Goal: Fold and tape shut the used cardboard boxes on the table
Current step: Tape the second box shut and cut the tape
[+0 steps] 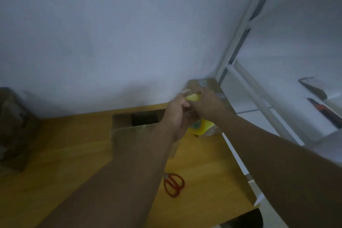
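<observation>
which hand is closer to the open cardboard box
Left. The left hand is at the right end of the open cardboard box, gripping the tape roll. The right hand also grips the roll, from its right side, away from the box.

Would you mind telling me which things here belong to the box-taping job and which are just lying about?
For the job: tape roll, in the grip of left hand and right hand; open cardboard box; second box behind; red scissors.
Lying about: blurred dark bundle, far left; shelf objects.
</observation>
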